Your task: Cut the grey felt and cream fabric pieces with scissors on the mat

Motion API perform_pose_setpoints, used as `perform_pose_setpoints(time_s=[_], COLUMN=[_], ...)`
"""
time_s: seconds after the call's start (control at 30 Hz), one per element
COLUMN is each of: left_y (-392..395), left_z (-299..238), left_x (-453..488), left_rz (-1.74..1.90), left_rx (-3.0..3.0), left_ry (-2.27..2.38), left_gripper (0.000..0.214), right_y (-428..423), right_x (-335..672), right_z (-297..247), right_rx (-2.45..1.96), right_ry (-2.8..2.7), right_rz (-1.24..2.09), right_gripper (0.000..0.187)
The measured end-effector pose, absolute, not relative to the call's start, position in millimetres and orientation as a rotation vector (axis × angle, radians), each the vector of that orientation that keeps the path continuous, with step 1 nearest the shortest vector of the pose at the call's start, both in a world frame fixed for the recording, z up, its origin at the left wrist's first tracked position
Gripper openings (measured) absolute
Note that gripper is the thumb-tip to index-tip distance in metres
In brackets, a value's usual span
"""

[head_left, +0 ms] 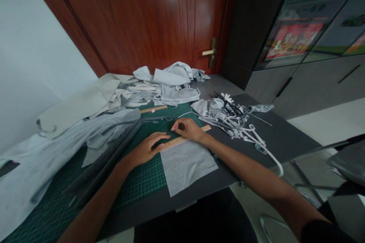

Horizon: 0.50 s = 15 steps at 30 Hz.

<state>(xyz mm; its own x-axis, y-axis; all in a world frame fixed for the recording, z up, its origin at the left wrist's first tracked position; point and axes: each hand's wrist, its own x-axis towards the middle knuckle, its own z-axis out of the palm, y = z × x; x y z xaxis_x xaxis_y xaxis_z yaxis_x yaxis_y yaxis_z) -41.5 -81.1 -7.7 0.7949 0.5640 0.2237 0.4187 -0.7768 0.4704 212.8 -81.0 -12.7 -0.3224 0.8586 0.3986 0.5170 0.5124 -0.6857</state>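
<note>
A piece of light grey fabric (188, 169) lies on the front of the green cutting mat (146, 176) and reaches past it onto the dark table. Along its far edge runs a wooden ruler (173, 142). My left hand (145, 148) rests at the ruler's left end, thumb touching it, fingers stretched out and apart from the thumb. Over the ruler's right part is my right hand (188, 129), its thumb and fingertips pinched together just beyond the far edge. Whatever is in that pinch is too small to make out.
A second wooden strip (155, 109) lies farther back on the mat. Heaped cloth (171, 78) covers the table's back, and long grey fabric (71, 144) the left. On the right, black scissors (232, 108) lie on tangled white cords (219, 117). A wooden door (137, 19) stands behind.
</note>
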Motion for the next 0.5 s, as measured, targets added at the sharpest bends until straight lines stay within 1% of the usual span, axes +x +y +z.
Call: perform_pose_setpoints(time_s=[0.07,0.13,0.2,0.37,0.5], left_y=[-84,-85,-85,-83,-80], left_z=[-5,-3,-1,0,-3], left_x=[-43,-43,-44,-48,-52], left_rz=[0.446,0.42,0.406,0.436,0.498], left_rx=[2.609,2.637,2.667,2.734,2.708], left_ry=[0.752,0.761,0.767,0.861,0.945], left_gripper=[0.039,0.041,0.041,0.033,0.034], right_y=[-73,-68,-65,-64,-61], right_x=[222,231,238,251,259], right_z=[-16,-18,-19,-14,-9], right_rx=[-1.188,-1.233,-1.256,-1.164,-0.989], right_ry=[-1.972,-1.949,-1.945,-2.063,-2.215], right_rz=[0.486,0.431,0.38,0.305,0.296], right_gripper=[0.012,0.019,0.023,0.019,0.018])
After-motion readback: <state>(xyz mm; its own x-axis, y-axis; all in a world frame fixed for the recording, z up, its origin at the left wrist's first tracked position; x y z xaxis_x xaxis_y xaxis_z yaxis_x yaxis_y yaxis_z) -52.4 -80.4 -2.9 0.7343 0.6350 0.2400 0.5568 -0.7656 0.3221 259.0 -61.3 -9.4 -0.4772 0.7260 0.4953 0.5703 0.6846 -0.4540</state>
